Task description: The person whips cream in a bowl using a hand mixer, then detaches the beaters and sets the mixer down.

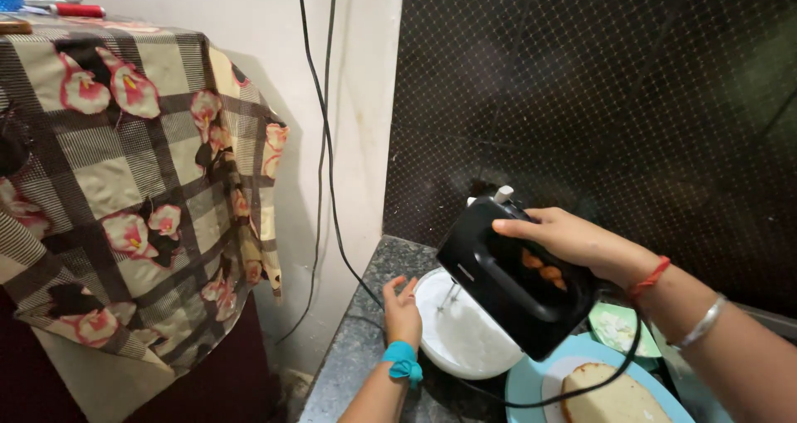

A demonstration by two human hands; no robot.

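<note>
On the dark speckled counter (353, 365), near its corner by the wall, sits a white bowl (465, 336) filled with pale whipped mixture. Over it hangs a black hand mixer (515, 282), tilted, its metal beaters (448, 297) just at the surface of the mixture.

Right hand (573, 240): fingers wrapped closed around the mixer's handle from above, thumb side toward the wall; firm grip. Left hand (403, 307): open, fingers loosely spread, resting against the bowl's near rim, steadying it rather than clasping it.

Judgement: beating goes best with the beaters kept low in the mixture and the mixer held more upright, so nothing spatters; the left hand ought to press the rim so the bowl does not turn. The black cord (328, 157) runs up the wall and loops under the mixer; it should be kept away from the bowl.

Beside the bowl: a light blue plate (527, 381) with a pale cake (614, 398). Further left, a checked flowered cloth (141, 182) drapes over furniture.
</note>
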